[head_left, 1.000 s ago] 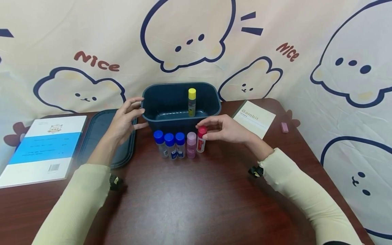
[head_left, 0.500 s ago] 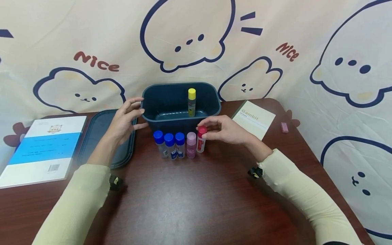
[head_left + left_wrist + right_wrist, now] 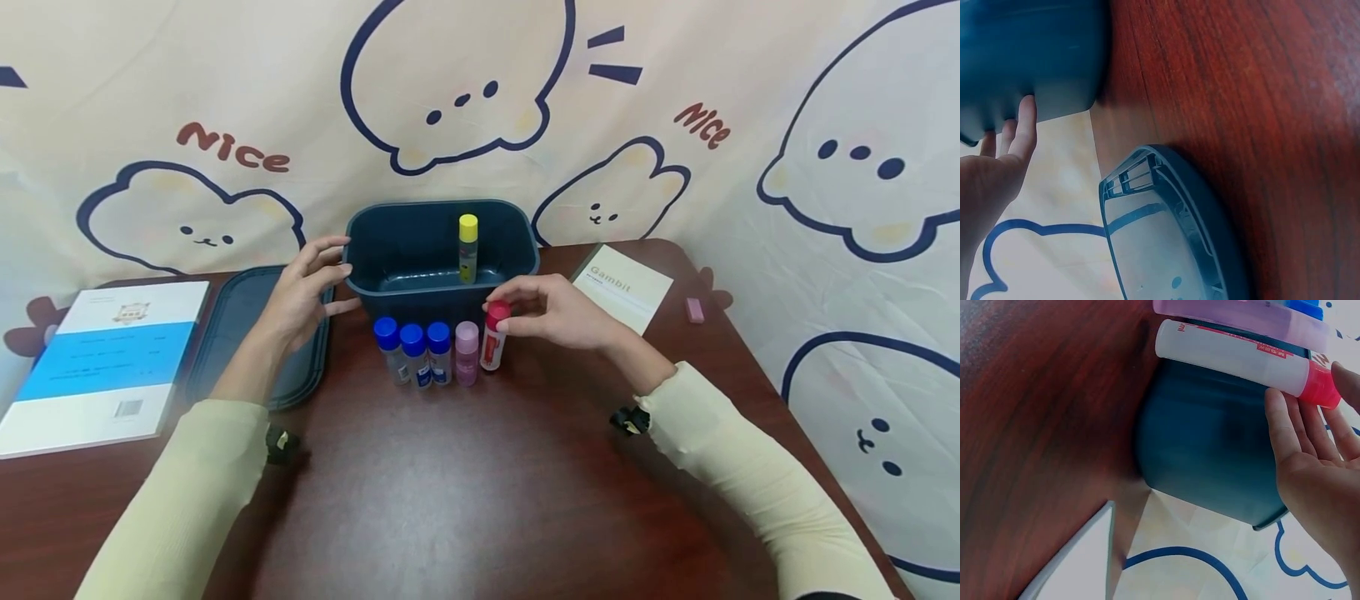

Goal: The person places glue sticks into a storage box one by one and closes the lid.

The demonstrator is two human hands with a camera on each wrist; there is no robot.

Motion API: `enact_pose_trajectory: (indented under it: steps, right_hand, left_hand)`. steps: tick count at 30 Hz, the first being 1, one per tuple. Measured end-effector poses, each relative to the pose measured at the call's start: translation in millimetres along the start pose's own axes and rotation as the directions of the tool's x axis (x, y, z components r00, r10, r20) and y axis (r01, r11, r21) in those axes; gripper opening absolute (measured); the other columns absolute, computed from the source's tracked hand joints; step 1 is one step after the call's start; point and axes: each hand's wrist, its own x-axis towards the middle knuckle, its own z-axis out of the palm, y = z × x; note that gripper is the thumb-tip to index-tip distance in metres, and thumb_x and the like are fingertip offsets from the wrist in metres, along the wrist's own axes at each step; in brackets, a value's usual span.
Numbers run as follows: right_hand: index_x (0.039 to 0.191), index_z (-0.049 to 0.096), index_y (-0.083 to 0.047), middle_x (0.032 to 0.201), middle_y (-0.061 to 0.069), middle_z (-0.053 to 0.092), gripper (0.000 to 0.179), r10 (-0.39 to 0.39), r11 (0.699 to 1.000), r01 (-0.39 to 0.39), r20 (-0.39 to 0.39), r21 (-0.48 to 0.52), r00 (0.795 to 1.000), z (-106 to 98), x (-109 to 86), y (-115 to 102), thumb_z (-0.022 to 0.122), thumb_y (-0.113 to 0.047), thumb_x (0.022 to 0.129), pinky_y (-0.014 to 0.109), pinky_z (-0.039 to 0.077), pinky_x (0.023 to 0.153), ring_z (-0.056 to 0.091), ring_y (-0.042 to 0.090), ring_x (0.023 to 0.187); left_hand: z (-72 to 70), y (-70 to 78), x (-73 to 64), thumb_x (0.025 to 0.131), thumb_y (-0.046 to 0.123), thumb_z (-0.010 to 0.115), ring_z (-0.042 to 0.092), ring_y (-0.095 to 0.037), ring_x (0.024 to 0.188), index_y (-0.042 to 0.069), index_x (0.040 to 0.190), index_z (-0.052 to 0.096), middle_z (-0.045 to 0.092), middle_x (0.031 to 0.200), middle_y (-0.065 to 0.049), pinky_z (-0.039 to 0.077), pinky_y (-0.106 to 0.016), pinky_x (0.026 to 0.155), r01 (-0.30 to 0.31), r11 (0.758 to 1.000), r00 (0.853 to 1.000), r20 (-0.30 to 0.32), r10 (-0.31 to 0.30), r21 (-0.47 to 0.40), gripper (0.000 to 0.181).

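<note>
In the head view my right hand pinches the red cap of a white glue bottle between thumb and fingers. The bottle is nearly upright, at the right end of a row in front of a dark teal bin. Beside it stands a pink bottle, then several blue-capped clear bottles. My left hand has its fingers spread against the bin's left side; the left wrist view shows fingertips at its wall. Inside the bin a yellow-capped bottle stands upright.
A teal lid lies left of the bin, partly behind my left forearm. Farther left is a white and blue book. To the right are a cream notebook and a pink eraser. A patterned cloth hangs behind the table.
The red-capped glue bottle has risen slightly and leans a little to the right with my right hand. My left hand stays at the bin.
</note>
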Motion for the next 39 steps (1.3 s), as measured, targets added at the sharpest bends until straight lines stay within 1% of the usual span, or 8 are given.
enact_pose_trajectory:
  steps: [6, 12, 16, 18, 23, 29, 33, 39]
  right_hand:
    - [0.127, 0.064, -0.002, 0.121, 0.01, 0.07, 0.033, -0.003, 1.0, 0.003, -0.028, 0.008, 1.0, -5, -0.3, -7, 0.071, -0.006, 0.095, 0.037, 0.056, 0.092, 0.066, 0.024, 0.109]
    - [0.126, 0.065, -0.002, 0.118, 0.01, 0.071, 0.033, -0.004, 1.0, 0.003, -0.064, -0.009, 0.998, -9, -0.2, -15, 0.072, -0.006, 0.094, 0.038, 0.057, 0.09, 0.067, 0.024, 0.107]
    - [0.126, 0.065, -0.003, 0.117, 0.009, 0.071, 0.034, 0.022, 0.999, -0.024, -0.1, -0.022, 0.995, -13, 0.1, -20, 0.073, -0.009, 0.094, 0.037, 0.059, 0.086, 0.067, 0.023, 0.105]
    - [0.125, 0.065, -0.003, 0.116, 0.009, 0.07, 0.033, 0.029, 0.999, -0.032, -0.114, -0.02, 0.993, -16, 0.7, -22, 0.073, -0.011, 0.094, 0.038, 0.06, 0.081, 0.068, 0.024, 0.104]
    - [0.122, 0.064, -0.004, 0.115, 0.01, 0.07, 0.031, 0.021, 1.0, -0.02, -0.137, 0.013, 0.99, -23, 1.9, -28, 0.072, -0.012, 0.094, 0.04, 0.061, 0.073, 0.068, 0.027, 0.101]
    - [0.116, 0.062, -0.006, 0.115, 0.01, 0.07, 0.026, 0.013, 0.998, -0.003, -0.176, 0.061, 0.984, -29, 3.8, -31, 0.073, -0.013, 0.094, 0.04, 0.06, 0.071, 0.065, 0.03, 0.099]
    - [0.115, 0.061, -0.005, 0.118, 0.011, 0.069, 0.024, -0.007, 0.997, 0.022, -0.185, 0.08, 0.983, -30, 4.4, -33, 0.071, -0.011, 0.094, 0.039, 0.06, 0.072, 0.066, 0.029, 0.103]
    - [0.116, 0.059, -0.003, 0.121, 0.013, 0.068, 0.024, -0.055, 0.992, 0.075, -0.189, 0.103, 0.98, -29, 4.7, -37, 0.068, -0.005, 0.094, 0.037, 0.058, 0.086, 0.065, 0.028, 0.111]
  left_hand:
    - [-0.6, -0.3, -0.3, 0.106, 0.022, 0.054, 0.03, -0.03, 0.141, 0.018, 0.149, 0.042, 0.024, 0.162, -0.01, 0.058, -0.034, 0.085, -0.005, 1.0, 1.0, 0.003, 0.005, 0.005, 0.045]
    - [-0.6, -0.9, -0.5, 0.106, 0.023, 0.055, 0.03, -0.03, 0.141, 0.018, 0.148, 0.042, 0.025, 0.162, -0.01, 0.058, -0.037, 0.087, -0.004, 1.0, 1.0, 0.002, 0.004, 0.011, 0.045]
    - [-0.6, -1.0, -0.4, 0.105, 0.023, 0.055, 0.028, -0.029, 0.142, 0.018, 0.148, 0.042, 0.025, 0.162, -0.01, 0.058, -0.036, 0.086, -0.004, 1.0, 1.0, 0.002, 0.004, 0.008, 0.045]
    - [-0.7, -0.8, -0.4, 0.105, 0.023, 0.055, 0.028, -0.029, 0.142, 0.018, 0.148, 0.042, 0.025, 0.162, -0.01, 0.058, -0.036, 0.086, -0.004, 1.0, 1.0, 0.001, 0.004, 0.006, 0.045]
    - [-0.9, -0.7, -0.2, 0.105, 0.022, 0.054, 0.028, -0.03, 0.141, 0.018, 0.148, 0.042, 0.025, 0.161, -0.01, 0.058, -0.036, 0.086, -0.004, 1.0, 1.0, 0.001, 0.004, 0.004, 0.045]
    - [-1.1, -0.7, -0.2, 0.106, 0.021, 0.054, 0.029, -0.03, 0.141, 0.018, 0.149, 0.042, 0.025, 0.162, -0.01, 0.059, -0.035, 0.085, -0.005, 1.0, 1.0, 0.0, 0.005, 0.007, 0.045]
    - [-1.0, -0.7, -0.2, 0.106, 0.021, 0.054, 0.029, -0.03, 0.141, 0.018, 0.149, 0.042, 0.024, 0.162, -0.01, 0.059, -0.035, 0.086, -0.004, 1.0, 1.0, 0.001, 0.004, 0.006, 0.045]
    - [-0.6, -0.8, -0.2, 0.106, 0.021, 0.054, 0.029, -0.03, 0.142, 0.018, 0.148, 0.042, 0.023, 0.163, -0.011, 0.059, -0.033, 0.084, -0.006, 1.0, 1.0, 0.007, 0.006, 0.001, 0.044]
